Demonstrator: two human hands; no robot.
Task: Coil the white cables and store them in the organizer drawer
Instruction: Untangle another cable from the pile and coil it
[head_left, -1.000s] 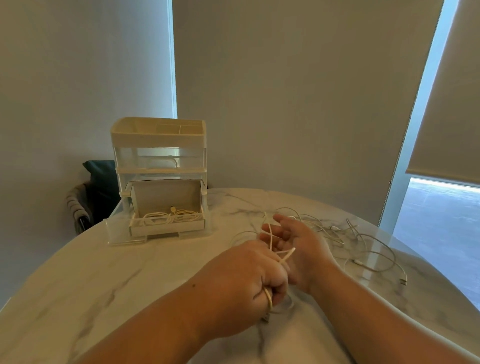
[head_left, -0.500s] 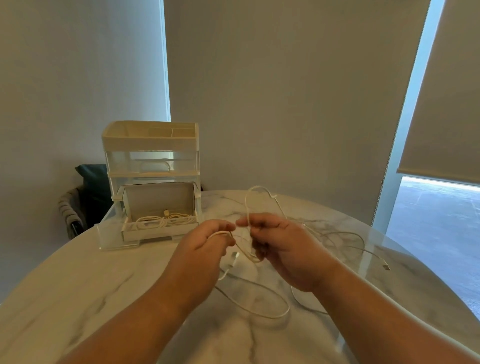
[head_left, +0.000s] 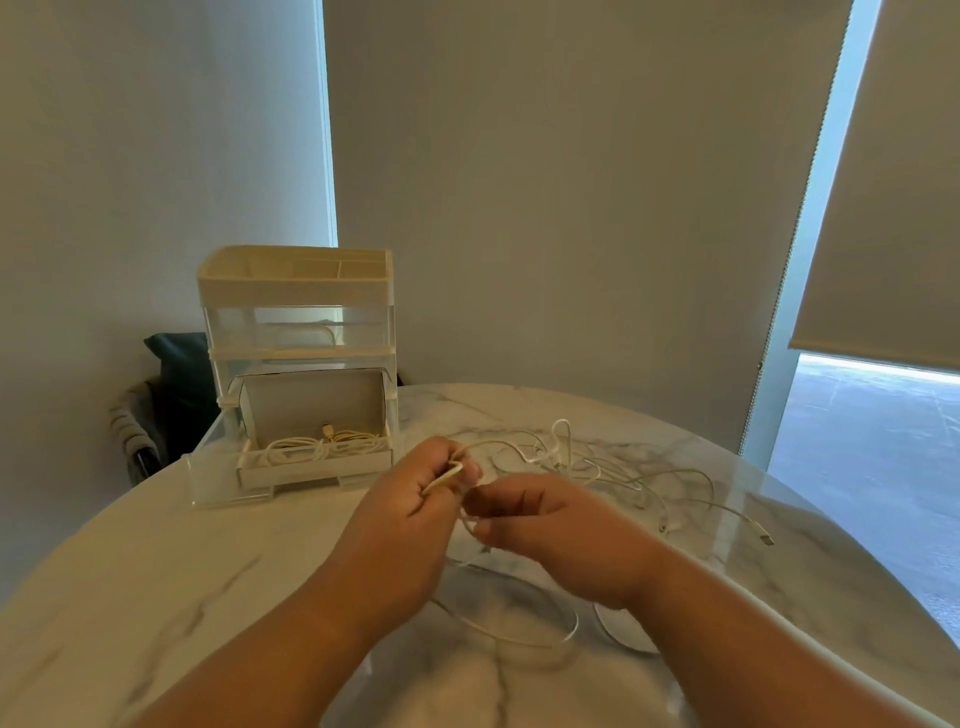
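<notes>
My left hand (head_left: 415, 499) pinches a folded bend of a white cable (head_left: 530, 636) above the table's middle. My right hand (head_left: 540, 525), close beside it, grips the same cable with curled fingers; a loop of it hangs down onto the table below both wrists. More loose white cables (head_left: 613, 467) lie tangled behind my right hand. The clear and cream organizer (head_left: 296, 291) stands at the back left, its bottom drawer (head_left: 311, 467) pulled out with a coiled white cable (head_left: 317, 447) inside.
The round marble table (head_left: 156, 597) curves away on the left and right. A dark chair (head_left: 171, 384) stands behind the organizer. A cable plug (head_left: 766, 538) lies near the table's right edge. Window blinds hang at the right.
Both hands lifted off the table and came together. A loop held high half a second ago has dropped, and my left hand now pinches a folded bend of cable.
</notes>
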